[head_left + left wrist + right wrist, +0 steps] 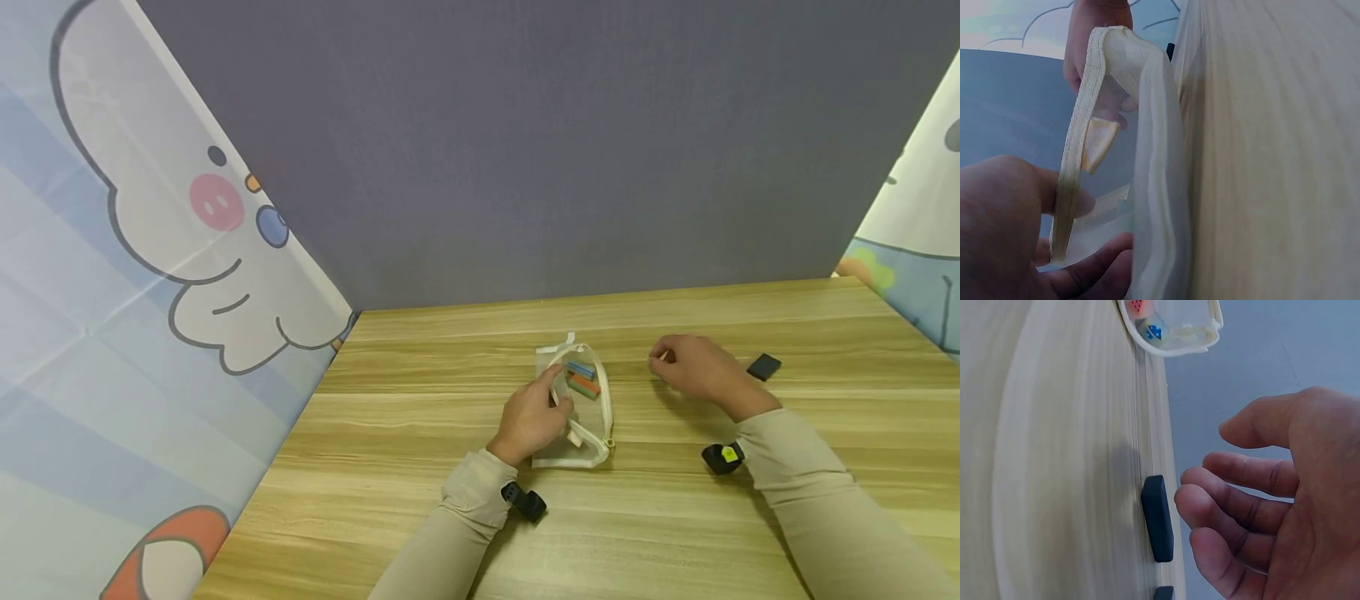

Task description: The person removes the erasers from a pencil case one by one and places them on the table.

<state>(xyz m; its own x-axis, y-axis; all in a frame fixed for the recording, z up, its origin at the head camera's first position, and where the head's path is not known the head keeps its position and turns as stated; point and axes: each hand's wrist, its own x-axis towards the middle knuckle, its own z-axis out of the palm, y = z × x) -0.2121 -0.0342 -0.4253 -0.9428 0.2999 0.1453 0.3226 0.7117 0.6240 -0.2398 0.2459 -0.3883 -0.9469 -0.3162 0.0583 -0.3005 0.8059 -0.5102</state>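
Two hands (529,419) (699,367) show, the left gripping one mesh pouch (588,417).

there are two hands (530,419) (697,367), one pouch (606,400), two dark blocks (1157,519), apparently three bagged pieces (584,386).

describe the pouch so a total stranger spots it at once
On the wood-grain table, find the person's left hand. It holds the rim of a see-through pouch with an off-white zip edge. Coloured pieces show inside it, unlike the plain dark block to the right of the right hand.
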